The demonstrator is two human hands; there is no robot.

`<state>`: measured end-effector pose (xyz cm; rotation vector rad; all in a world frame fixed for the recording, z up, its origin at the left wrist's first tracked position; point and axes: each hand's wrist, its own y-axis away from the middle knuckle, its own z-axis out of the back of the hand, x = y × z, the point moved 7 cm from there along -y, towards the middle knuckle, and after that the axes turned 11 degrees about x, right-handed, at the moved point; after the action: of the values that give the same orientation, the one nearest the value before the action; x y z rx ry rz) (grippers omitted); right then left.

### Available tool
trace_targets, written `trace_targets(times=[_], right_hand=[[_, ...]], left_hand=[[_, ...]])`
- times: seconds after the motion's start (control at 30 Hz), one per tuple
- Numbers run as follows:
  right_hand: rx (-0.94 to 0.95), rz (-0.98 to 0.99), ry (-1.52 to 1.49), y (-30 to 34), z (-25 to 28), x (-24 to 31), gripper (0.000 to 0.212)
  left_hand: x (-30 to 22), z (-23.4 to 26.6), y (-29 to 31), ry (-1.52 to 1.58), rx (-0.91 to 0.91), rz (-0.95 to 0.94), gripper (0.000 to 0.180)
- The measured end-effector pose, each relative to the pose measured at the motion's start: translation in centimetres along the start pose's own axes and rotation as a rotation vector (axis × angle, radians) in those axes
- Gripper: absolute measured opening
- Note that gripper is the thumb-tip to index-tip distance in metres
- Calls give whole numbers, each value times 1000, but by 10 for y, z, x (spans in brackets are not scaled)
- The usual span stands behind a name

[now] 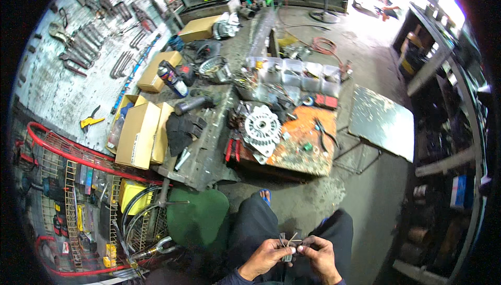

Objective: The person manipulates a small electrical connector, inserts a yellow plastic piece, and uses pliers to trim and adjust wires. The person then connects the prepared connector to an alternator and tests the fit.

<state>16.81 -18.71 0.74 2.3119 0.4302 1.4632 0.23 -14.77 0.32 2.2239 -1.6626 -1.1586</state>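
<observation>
Low in the head view, above my lap, my left hand [265, 258] is closed in a pinch on a small grey part with thin wire leads [286, 257]. My right hand [319, 258] is pinched close beside it, its thumb almost meeting the left thumb. What the right fingertips hold is mostly hidden. Ahead of my knees, a silver alternator housing [262, 127] lies on an orange, worn work block [308, 154]. Black-handled pliers [326, 136] rest to its right, and red-handled pliers [233, 150] to its left.
Clear plastic bins [292, 79] with small parts stand behind the housing. Cardboard boxes [138, 134], a spray can [172, 79] and a black cloth [182, 132] occupy the left bench. A green stool [198, 217] is left of my legs. Dark shelving [443, 170] lines the right; a person [394, 6] crouches far off.
</observation>
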Motion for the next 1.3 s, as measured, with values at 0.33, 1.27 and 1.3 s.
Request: trace_targets(times=[0.33,1.27,1.3], right_hand=[[256,243,743,-41,-91,277,27],[-481,625,916,180,475,629,28],[-461,607,909,163,489,638,27]], left_hand=[[-142,-56,13,120,11,118,25],[-229,-697,-438,-547,275,322,13],[-241,-701,-455,-488,285,289,13]])
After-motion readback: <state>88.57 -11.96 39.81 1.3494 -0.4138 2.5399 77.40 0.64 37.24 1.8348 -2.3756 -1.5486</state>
